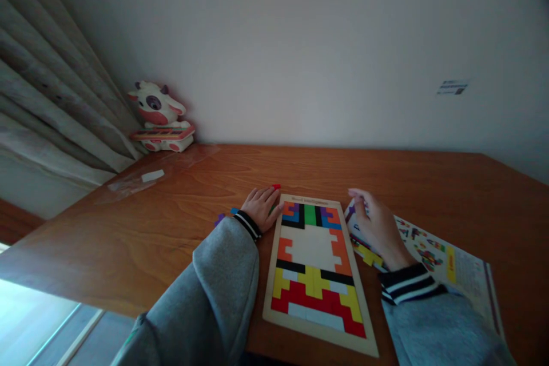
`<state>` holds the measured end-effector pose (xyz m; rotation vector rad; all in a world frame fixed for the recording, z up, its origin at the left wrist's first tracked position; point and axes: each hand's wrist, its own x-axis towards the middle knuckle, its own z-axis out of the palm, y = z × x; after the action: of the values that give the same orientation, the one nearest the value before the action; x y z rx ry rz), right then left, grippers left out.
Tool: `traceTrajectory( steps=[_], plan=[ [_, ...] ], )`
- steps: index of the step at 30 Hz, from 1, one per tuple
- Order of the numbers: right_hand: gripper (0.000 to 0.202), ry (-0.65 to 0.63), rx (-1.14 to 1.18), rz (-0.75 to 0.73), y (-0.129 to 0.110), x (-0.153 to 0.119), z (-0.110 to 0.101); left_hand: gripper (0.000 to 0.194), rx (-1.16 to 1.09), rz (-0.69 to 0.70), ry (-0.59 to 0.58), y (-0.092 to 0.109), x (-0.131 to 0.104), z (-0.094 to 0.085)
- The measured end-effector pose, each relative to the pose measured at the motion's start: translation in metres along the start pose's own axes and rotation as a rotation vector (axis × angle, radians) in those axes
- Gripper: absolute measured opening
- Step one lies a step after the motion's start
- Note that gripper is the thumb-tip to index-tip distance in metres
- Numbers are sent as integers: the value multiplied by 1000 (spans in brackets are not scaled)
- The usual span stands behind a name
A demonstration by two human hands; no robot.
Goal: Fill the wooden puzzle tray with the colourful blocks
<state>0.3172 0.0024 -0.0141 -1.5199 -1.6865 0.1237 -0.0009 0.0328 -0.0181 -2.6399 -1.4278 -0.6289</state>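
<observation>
A wooden puzzle board (312, 249) lies on the table, partly filled with red, yellow, orange, black, white, green, blue and purple pieces; bare wood shows in its upper middle. My left hand (262, 207) rests beside the board's upper left edge, fingers spread, with a red piece (277, 186) at its fingertips. Blue and purple pieces (219, 219) lie left of it. My right hand (375, 226) is above the printed sheet at the board's right, its fingers curled together; what they hold, if anything, is hidden. Yellow pieces (368, 254) lie just below that hand.
The printed sheet (465, 274) spreads across the table's right side under my right forearm. A cow toy with a keyboard (160, 117) stands at the back left, near a curtain (55, 80). Clear plastic with a white label (153, 175) lies before it.
</observation>
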Motion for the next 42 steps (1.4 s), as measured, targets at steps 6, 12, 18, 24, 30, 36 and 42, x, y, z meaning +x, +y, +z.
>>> traceTrajectory(
  steps=[6,12,18,24,30,36,42],
  plan=[
    [41,93,5,83,12,1,-13,42,-5,91,1,-15,-17,-13],
    [39,80,9,80,9,1,-15,29,-41,159,25,-21,-23,-18],
    [38,88,6,63,3,1,-16,32,-99,188,82,-19,-23,-22],
    [36,85,26,63,2,0,-15,32,-88,167,34,-16,-21,-23],
    [37,89,45,63,-1,0,-16,28,-92,133,42,-19,-22,-20],
    [36,112,44,37,-1,0,-15,27,-129,137,84,-21,-20,-21],
    [36,125,49,2,-6,0,-15,23,-227,155,223,-14,-18,-23]
  ],
)
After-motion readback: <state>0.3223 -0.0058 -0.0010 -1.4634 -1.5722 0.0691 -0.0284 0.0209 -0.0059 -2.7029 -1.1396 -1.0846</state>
